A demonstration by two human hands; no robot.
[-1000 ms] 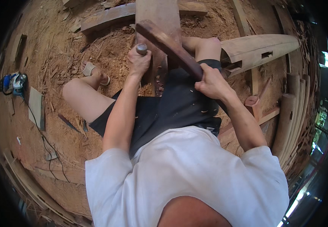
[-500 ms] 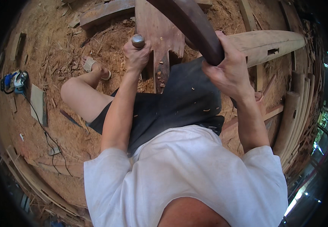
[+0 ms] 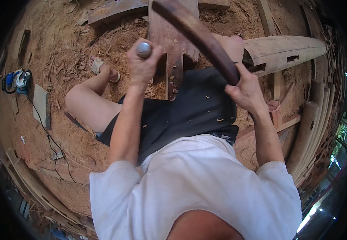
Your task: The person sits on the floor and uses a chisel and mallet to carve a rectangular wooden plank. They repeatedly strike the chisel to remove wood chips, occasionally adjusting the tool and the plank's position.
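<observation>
Since a moment ago the dark curved wooden mallet (image 3: pixel 197 38) has swung higher in the right hand (image 3: pixel 243 90), fingers wrapped round its handle, while the left hand (image 3: pixel 143 66) grips the metal-capped chisel (image 3: pixel 144 49) above the reddish plank's (image 3: pixel 173 36) partly cut notches, chips strewn below.

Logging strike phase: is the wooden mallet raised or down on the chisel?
Raised. The right hand holds the wooden mallet angled up, clear of the chisel gripped in the left hand.

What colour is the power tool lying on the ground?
Blue and grey, the power tool lies far left in the head view.
</observation>
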